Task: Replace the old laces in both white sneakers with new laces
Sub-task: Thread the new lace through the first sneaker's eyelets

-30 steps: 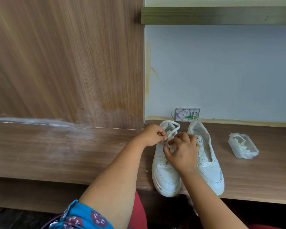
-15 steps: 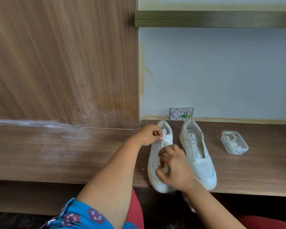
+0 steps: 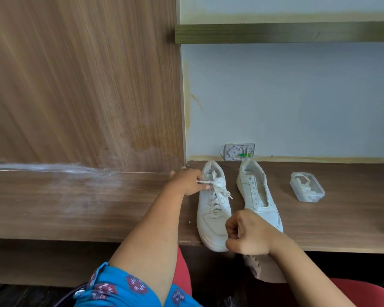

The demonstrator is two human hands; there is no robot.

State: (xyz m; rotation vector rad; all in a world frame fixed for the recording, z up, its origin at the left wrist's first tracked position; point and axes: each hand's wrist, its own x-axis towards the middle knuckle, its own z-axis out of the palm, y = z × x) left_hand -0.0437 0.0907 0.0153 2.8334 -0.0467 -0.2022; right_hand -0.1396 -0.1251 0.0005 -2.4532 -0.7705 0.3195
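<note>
On the wood-grain counter [image 3: 80, 202], the left hand [image 3: 187, 181] pinches the thin white lace [image 3: 217, 188] of the smooth laced sneaker [image 3: 213, 209]. Right hand [image 3: 247, 234], curled into a fist at its toe; whether its grip holds anything, unclear. Unlaced sneaker [image 3: 258, 193] just right of both grips.

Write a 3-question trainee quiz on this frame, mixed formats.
1. True or false: the unlaced white sneaker sits nearer the clear plastic lidded container than the laced white sneaker does.
2. Which hand pinches the white lace? A) left hand B) right hand C) both
3. Fill in: both sneakers rest on the brown wooden ____.

Key: 1 true. 2 A. 3 shelf; the right-hand grip near the toe shows nothing held.
</note>
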